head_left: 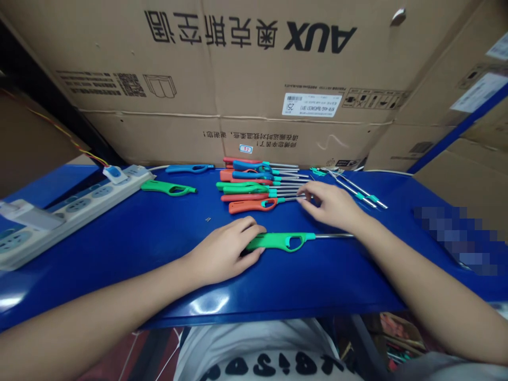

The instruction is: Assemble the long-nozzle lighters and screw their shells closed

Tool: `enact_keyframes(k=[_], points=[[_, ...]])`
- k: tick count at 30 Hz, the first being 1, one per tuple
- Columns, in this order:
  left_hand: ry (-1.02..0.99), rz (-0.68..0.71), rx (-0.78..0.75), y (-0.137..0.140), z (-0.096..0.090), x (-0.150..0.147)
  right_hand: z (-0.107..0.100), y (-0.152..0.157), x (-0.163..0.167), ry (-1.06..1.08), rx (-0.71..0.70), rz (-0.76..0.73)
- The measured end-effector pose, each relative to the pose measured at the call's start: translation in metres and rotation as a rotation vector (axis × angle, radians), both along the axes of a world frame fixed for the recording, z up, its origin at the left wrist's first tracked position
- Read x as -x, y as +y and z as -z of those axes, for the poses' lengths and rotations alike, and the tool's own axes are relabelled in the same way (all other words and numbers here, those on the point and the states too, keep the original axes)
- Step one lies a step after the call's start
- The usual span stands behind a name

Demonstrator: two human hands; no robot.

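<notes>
My left hand [228, 251] is closed around the handle end of a green long-necked lighter [278, 241], which lies across the blue table. Its metal tube points right and passes behind my right forearm. At the near side of a pile, my right hand [333, 205] has its thumb and fingertips closed on the metal tube of an orange lighter [250, 206]. Beyond it lie several more lighters in rows, among them a red lighter [244, 197], a green lighter [240, 188] and a blue lighter [248, 165], their tubes to the right.
A white power strip [79, 211] with plugs stands at left. Near it lie a green handle [169, 187] and a blue handle [190, 169]. Loose metal tubes [357, 191] rest at right. Tiny metal pieces [208, 219] lie mid-table. Cardboard [246, 69] walls the back.
</notes>
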State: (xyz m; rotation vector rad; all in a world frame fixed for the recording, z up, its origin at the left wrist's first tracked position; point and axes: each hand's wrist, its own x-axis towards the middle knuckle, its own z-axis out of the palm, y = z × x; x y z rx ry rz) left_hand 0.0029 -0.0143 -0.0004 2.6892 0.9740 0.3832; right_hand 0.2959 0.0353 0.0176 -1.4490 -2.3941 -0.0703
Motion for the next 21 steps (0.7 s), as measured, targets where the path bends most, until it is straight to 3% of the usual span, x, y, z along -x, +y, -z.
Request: enact_keyframes(k=[2,4,10,14,18,21], points=[[-0.033,0.002,0.017,-0.004,0.0,0.0,0.006,-0.004,0.013,-0.049,-0.038,-0.061],[-0.052,0.007,0.018,-0.008,-0.001,0.0,0.011,-0.004,0.018,-0.162,-0.067,-0.016],[-0.037,0.016,-0.011,-0.011,-0.004,0.0,0.009,0.01,-0.008,-0.243,0.082,0.421],[-0.028,0.011,-0.01,-0.01,-0.004,-0.001,0.003,0.017,-0.031,-0.294,0.207,0.603],[-0.032,0.003,0.005,-0.009,-0.003,-0.001,-0.001,0.021,-0.048,-0.329,0.393,0.605],[-0.042,-0.003,0.014,-0.008,-0.002,0.0,-0.002,0.022,-0.055,-0.336,0.433,0.591]])
